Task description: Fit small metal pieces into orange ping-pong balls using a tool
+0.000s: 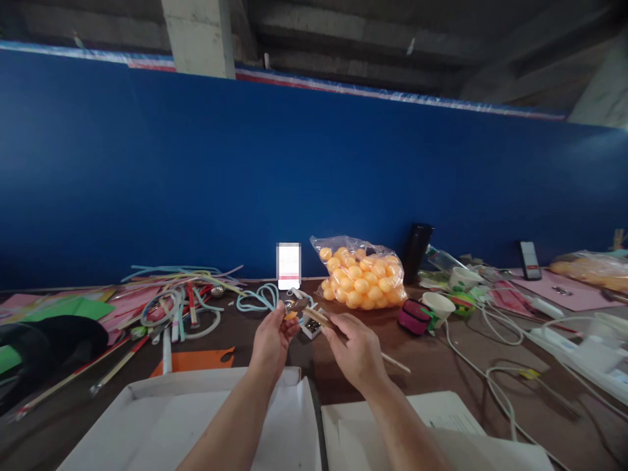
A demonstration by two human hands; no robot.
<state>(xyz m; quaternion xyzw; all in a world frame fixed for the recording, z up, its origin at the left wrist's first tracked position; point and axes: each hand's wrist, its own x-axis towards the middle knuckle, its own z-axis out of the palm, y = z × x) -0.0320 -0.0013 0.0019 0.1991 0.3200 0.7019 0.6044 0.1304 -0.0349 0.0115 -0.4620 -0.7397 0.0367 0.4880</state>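
My left hand (269,340) pinches a small orange piece (291,316) between thumb and fingers, close to a shiny round bit that I cannot make out clearly. Across from it, my right hand (357,350) is closed on a thin wooden stick (318,316), whose front end points at the left fingertips. A dark brown part lies at the stick's front end, too blurred to name. Just below and between the hands sits a small white box (311,332) with small dark and metallic bits in it. A pale thin rod (395,363) shows on the table beyond my right hand.
Behind the hands stand a lit phone (289,268) and a clear bag of orange balls (360,281). Tubes and coloured paper (73,309) crowd the left. Paper cups (438,307), a black bottle (418,254) and white cables (495,386) lie right. White boards (206,425) are nearest me.
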